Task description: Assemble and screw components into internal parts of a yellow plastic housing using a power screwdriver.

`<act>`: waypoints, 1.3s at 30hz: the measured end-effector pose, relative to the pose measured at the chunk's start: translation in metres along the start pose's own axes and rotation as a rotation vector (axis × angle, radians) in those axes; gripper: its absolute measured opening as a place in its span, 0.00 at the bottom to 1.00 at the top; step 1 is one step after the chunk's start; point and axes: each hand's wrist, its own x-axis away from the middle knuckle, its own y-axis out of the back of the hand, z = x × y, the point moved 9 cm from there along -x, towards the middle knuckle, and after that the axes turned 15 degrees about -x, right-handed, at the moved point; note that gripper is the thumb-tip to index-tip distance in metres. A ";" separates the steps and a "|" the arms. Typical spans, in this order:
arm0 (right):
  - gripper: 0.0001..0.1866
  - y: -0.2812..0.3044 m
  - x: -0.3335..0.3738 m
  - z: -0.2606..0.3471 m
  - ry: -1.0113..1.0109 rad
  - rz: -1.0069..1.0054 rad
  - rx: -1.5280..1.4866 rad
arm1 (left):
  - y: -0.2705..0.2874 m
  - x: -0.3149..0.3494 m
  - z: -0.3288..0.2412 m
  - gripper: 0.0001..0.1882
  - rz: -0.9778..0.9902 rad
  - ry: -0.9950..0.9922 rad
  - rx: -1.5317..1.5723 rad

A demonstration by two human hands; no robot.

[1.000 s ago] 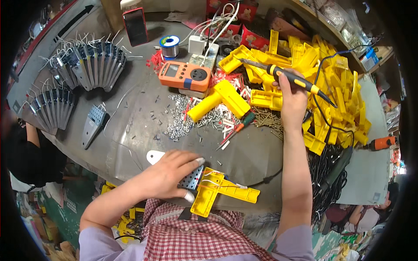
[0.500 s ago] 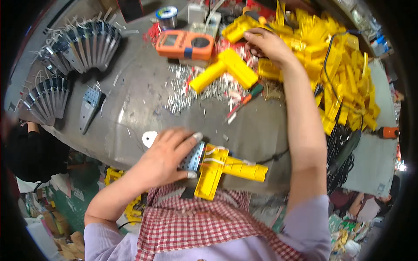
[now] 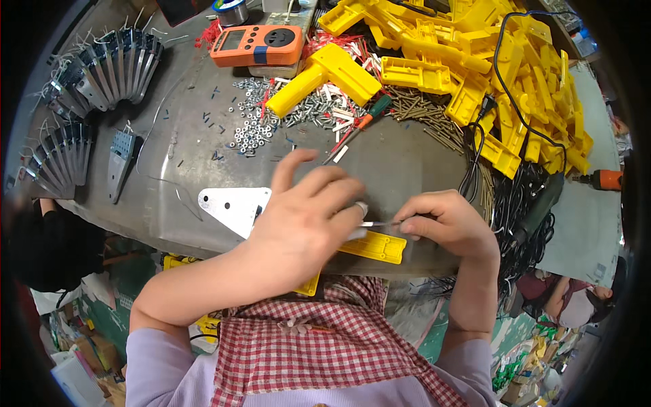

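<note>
My left hand [image 3: 305,220] is over an open yellow plastic housing [image 3: 376,248], hiding most of it; its thumb and fingertips close around one end of a thin wire [image 3: 380,224]. The wire looks white near this hand and darker toward my right hand [image 3: 451,224], whose thumb and index finger pinch its other end to the right of the housing. From under the left hand a pale triangular metal plate [image 3: 245,209] with round holes sticks out to the left. What lies inside the housing is covered.
An orange multimeter [image 3: 256,46], a yellow T-shaped housing [image 3: 325,76] and a screwdriver [image 3: 366,121] are ahead, among loose nuts [image 3: 252,132] and screws. Yellow housings [image 3: 468,61] heap up at far right, black cables [image 3: 512,224] below them. Fanned metal assemblies [image 3: 112,71] stand at left.
My right hand has come back from the yellow heap to the housing and now pinches the wire. My left hand has shifted right across the housing. The view has tilted slightly.
</note>
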 end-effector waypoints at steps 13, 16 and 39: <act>0.06 -0.026 -0.031 0.027 0.184 -0.271 -0.047 | -0.001 0.032 0.047 0.10 -0.262 0.242 0.360; 0.04 -0.025 -0.026 0.034 0.206 -0.372 -0.001 | 0.000 0.033 0.048 0.10 -0.295 0.221 0.269; 0.07 -0.027 -0.023 0.021 0.254 -0.402 0.029 | -0.008 0.032 0.041 0.14 -0.354 0.163 0.225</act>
